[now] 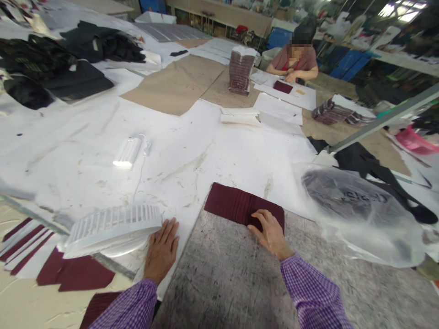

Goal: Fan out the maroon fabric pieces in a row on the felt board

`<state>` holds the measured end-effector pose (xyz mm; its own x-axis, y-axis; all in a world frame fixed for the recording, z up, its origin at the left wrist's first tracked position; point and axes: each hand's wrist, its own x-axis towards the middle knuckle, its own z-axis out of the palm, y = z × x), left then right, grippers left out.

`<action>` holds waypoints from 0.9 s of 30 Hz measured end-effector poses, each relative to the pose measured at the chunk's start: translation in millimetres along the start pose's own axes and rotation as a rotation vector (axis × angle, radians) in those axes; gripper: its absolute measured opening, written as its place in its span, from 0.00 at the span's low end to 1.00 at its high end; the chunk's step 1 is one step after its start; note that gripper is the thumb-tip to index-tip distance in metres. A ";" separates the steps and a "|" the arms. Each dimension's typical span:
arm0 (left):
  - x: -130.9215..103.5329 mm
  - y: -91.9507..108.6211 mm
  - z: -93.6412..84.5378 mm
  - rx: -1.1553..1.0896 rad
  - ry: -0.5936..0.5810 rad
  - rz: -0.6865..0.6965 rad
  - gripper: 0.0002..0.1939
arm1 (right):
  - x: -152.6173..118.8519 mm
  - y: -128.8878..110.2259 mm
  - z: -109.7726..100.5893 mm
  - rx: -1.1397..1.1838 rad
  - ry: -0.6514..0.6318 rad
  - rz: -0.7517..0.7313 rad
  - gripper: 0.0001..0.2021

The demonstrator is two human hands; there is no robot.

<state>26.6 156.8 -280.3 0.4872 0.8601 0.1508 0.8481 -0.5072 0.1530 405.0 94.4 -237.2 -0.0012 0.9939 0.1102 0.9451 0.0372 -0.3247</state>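
Note:
A row of overlapping maroon fabric pieces (229,203) lies along the far edge of a worn grey board (222,274). My right hand (269,232) rests on the right part of this row, its fingers bent and apart, with no piece lifted in them. My left hand (162,249) lies flat with fingers spread on the white surface left of the board, holding nothing. Its fingertips are beside a white slatted plastic fan (113,228).
A clear plastic bag (363,214) lies to the right. White power bank (127,151) with a cable sits beyond the fan. Farther off stand a tall fabric stack (240,71) and a seated person (298,59). A metal bar (384,118) slants at the right.

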 end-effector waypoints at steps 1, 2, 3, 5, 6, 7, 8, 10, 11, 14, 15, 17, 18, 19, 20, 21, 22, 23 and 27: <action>0.2 0.2 -0.4 -0.001 0.002 0.000 0.27 | -1.7 -3.1 1.5 -0.006 0.007 0.009 0.17; 0.4 0.5 -0.8 -0.001 0.004 0.001 0.27 | -3.0 -5.5 3.1 -0.011 0.014 0.018 0.18; 0.6 0.8 -1.1 -0.002 0.006 0.003 0.27 | -3.9 -7.1 4.7 -0.014 0.022 0.025 0.18; 0.8 1.2 -1.3 -0.002 0.008 0.007 0.27 | -4.8 -8.2 7.8 -0.015 0.039 0.034 0.17; 0.9 1.3 -1.2 -0.002 0.009 0.008 0.27 | -4.9 -7.8 9.1 -0.013 0.047 0.036 0.16; 0.9 1.4 -1.1 -0.001 0.009 0.008 0.27 | -5.1 -7.0 10.3 -0.011 0.055 0.038 0.15; 0.8 1.3 -0.9 -0.001 0.010 0.007 0.27 | -5.2 -5.8 11.2 -0.009 0.061 0.038 0.15; 0.4 0.8 -0.3 -0.001 0.010 0.005 0.27 | -5.6 -3.4 12.2 -0.007 0.070 0.038 0.14; 0.1 0.5 0.0 0.000 0.009 0.004 0.27 | -5.7 -2.5 12.3 -0.007 0.072 0.036 0.14; -0.8 -0.5 1.1 0.001 0.002 0.004 0.28 | -6.1 -2.7 10.9 -0.012 0.076 0.028 0.13; -1.1 -0.7 1.4 0.001 0.000 0.004 0.28 | -6.2 -4.0 10.3 -0.017 0.077 0.024 0.12; -1.4 -0.7 1.6 0.002 0.000 0.001 0.28 | -7.0 -8.6 9.7 -0.032 0.084 0.024 0.10; -1.5 -0.6 1.6 0.002 0.000 0.000 0.29 | -7.6 -11.5 10.1 -0.042 0.090 0.028 0.10; -1.5 -0.4 1.6 0.002 0.001 -0.001 0.29 | -8.4 -14.6 10.9 -0.052 0.098 0.037 0.10; -1.5 -0.2 1.5 0.002 0.002 -0.003 0.29 | -9.3 -17.6 12.3 -0.062 0.108 0.046 0.10; -1.4 0.0 1.4 0.002 0.002 -0.003 0.29 | -10.3 -20.4 14.0 -0.071 0.117 0.056 0.11; -1.3 0.2 1.3 0.002 0.002 -0.002 0.29 | -11.3 -22.7 16.1 -0.077 0.126 0.065 0.12; -1.1 0.3 1.1 0.002 0.003 -0.001 0.29 | -12.3 -24.3 18.2 -0.082 0.134 0.072 0.12; -0.5 0.4 0.1 0.005 0.005 0.005 0.29 | -16.1 -23.6 25.0 -0.099 0.165 0.106 0.16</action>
<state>26.7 156.2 -280.4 0.4903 0.8575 0.1562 0.8469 -0.5110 0.1473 374.5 80.1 -254.8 0.1461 0.9609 0.2354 0.9645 -0.0855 -0.2498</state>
